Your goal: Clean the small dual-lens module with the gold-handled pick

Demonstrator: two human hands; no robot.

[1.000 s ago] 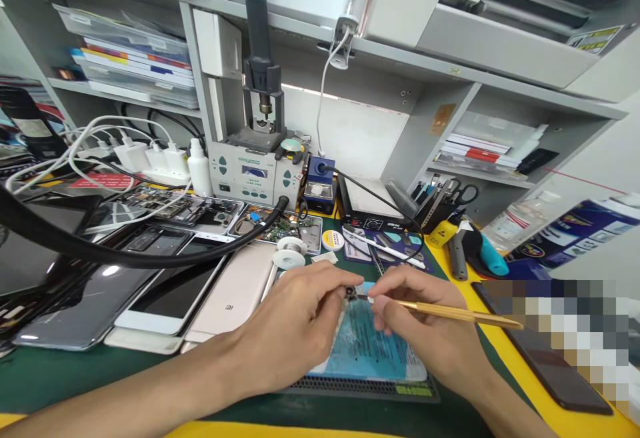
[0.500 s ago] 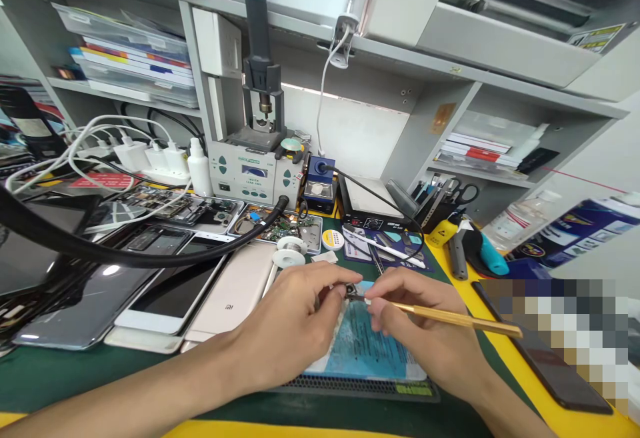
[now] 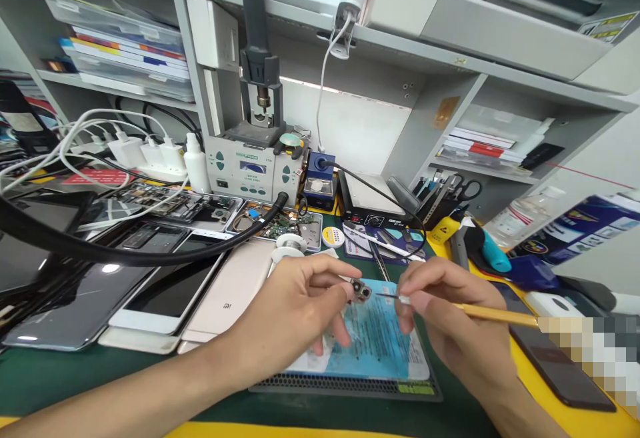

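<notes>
Between the thumb and fingers of my left hand is a small phone camera module with two dark lenses. My right hand pinches a craft knife with a gold handle and a pale collar. Its thin dark tip points left at the module, with a small gap between them. Under both hands lies a blue-and-white pad with printed lines, resting on a black perforated mat.
Several phones, among them a pale Xiaomi phone, lie to the left. A solder spool, opened circuit boards and a hot-air station stand behind. Tweezers lie beyond the pad; a dark phone is at right.
My right hand has drawn the knife rightward, away from the camera module. My left hand still holds the module, which now shows more fully. The view has shifted slightly.
</notes>
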